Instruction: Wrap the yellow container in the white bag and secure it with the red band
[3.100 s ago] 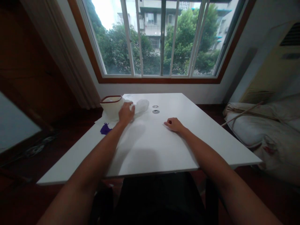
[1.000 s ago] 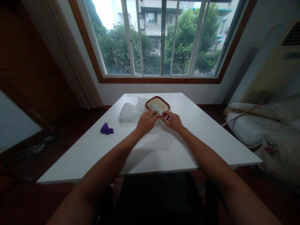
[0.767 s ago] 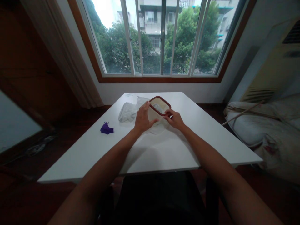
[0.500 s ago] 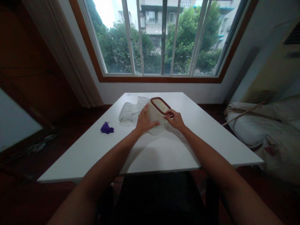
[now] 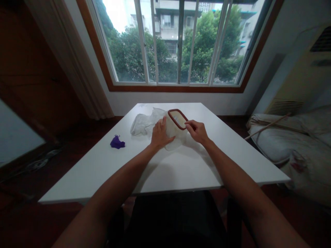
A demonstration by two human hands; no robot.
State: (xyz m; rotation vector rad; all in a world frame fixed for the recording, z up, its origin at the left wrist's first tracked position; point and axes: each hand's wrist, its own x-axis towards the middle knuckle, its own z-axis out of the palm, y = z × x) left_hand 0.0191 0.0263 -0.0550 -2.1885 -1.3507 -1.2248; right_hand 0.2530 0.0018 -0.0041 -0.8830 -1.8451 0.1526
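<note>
A brown rounded-rectangle embroidery hoop (image 5: 178, 124) lies tilted over pale, thin cloth (image 5: 173, 143) in the middle of the white table. At the hoop's right edge my right hand (image 5: 197, 131) is closed, thumb and fingertips pinching there; whether they also catch cloth is hidden. My left hand (image 5: 159, 134) rests on the left side of the cloth, thumb spread away from the outstretched fingers. Crumpled, see-through whitish material (image 5: 141, 124) spreads to the left of that hand.
A small purple bundle (image 5: 117, 142) sits on the left part of the white table (image 5: 98, 179). Beyond the far edge are a wall and a window (image 5: 165, 51). Large pale sacks (image 5: 274, 137) with a stick across them stand to the right. A curtain (image 5: 69, 62) hangs at left.
My right hand has shifted slightly right and its fingers have closed more at the hoop's edge. The hoop has moved slightly right and nearer. My left hand stays on the cloth.
</note>
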